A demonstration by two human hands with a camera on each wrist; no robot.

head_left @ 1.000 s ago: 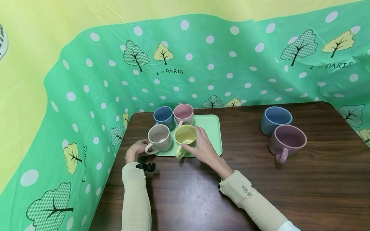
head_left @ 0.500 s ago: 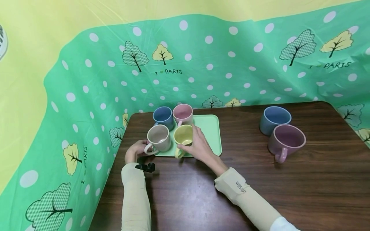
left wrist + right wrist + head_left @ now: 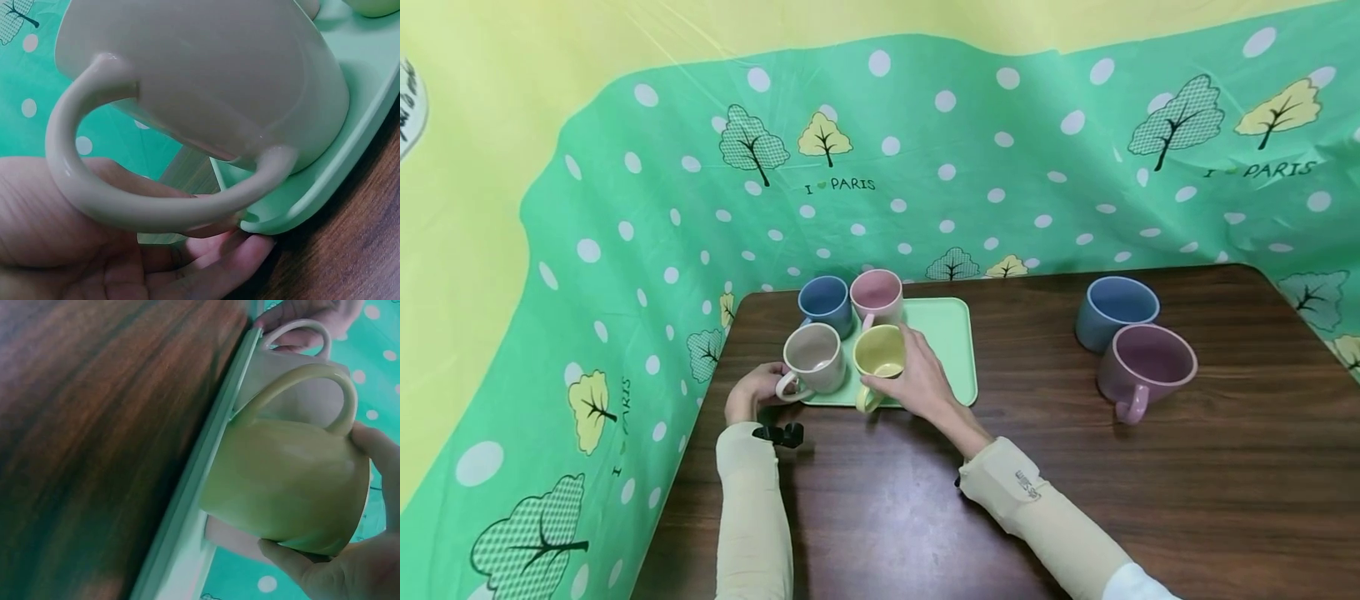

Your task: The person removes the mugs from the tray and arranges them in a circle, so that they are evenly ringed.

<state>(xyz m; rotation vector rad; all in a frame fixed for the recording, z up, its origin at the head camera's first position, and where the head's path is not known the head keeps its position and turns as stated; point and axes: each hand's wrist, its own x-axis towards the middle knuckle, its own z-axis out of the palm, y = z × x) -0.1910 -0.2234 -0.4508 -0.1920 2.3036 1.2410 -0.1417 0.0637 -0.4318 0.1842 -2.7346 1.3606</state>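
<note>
A green tray (image 3: 942, 332) at the table's back left carries a blue mug (image 3: 824, 302), a pink mug (image 3: 876, 294), a beige mug (image 3: 812, 356) and a yellow mug (image 3: 881, 353). My right hand (image 3: 916, 381) grips the yellow mug (image 3: 287, 481), thumb near the handle and fingers round the far side. My left hand (image 3: 751, 392) holds the tray's front-left corner, just beside the beige mug's handle. In the left wrist view its fingers (image 3: 237, 253) curl under the tray's edge (image 3: 300, 206), below the beige mug (image 3: 206, 75).
A large blue mug (image 3: 1112, 310) and a mauve mug (image 3: 1146, 365) stand on the dark wooden table (image 3: 1075, 483) at the right. Green dotted cloth (image 3: 647, 250) rises behind the table and along its left edge.
My right hand and forearm have shifted slightly left, settling closer round the yellow mug. The mugs, tray and left hand have stayed put.
</note>
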